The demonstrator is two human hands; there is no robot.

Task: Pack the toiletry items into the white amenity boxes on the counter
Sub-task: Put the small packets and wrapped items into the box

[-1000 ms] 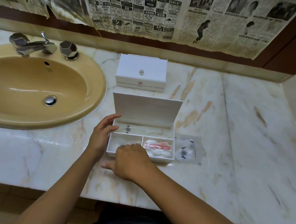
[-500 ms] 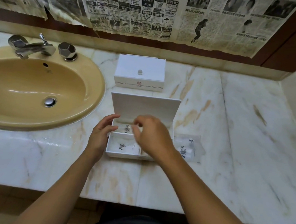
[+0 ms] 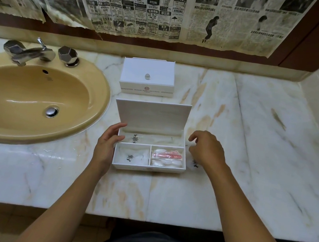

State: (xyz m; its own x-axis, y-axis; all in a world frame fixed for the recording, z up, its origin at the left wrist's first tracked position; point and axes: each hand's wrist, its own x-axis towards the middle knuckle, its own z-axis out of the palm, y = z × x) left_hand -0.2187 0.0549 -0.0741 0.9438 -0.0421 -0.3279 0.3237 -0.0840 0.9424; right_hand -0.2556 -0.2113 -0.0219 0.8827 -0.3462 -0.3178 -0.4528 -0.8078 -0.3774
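Left hand (image 3: 107,146) bracing open box (image 3: 150,150), right hand (image 3: 205,148) hovering beside

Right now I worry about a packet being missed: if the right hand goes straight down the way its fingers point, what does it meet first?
Probably the clear packet lying on the counter beside the open box. The right hand hovers over it, fingers curled downward; the height is hard to judge.
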